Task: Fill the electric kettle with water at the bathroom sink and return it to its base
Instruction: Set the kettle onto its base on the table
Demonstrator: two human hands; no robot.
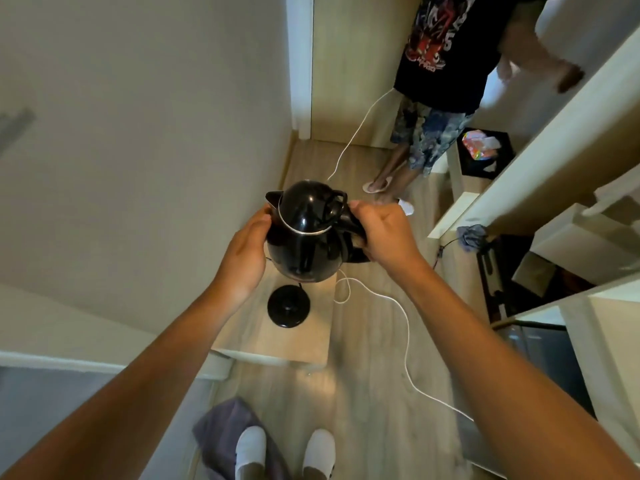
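A glossy black electric kettle [304, 233] hangs in the air between both my hands, lid closed, spout to the left. My right hand [384, 233] is wrapped around its handle. My left hand [247, 252] presses flat against the kettle's left side. Directly below it, the round black base [289, 305] sits on a small low wooden table [294, 344] beside the wall. The kettle is apart from the base, a short way above it.
A white cable [405, 327] loops from the table across the wooden floor. Another person [436, 98] stands ahead in the narrow passage. White shelving [540, 161] lines the right side, with a black box [485, 152] on the floor. A grey cloth [225, 434] lies by my feet.
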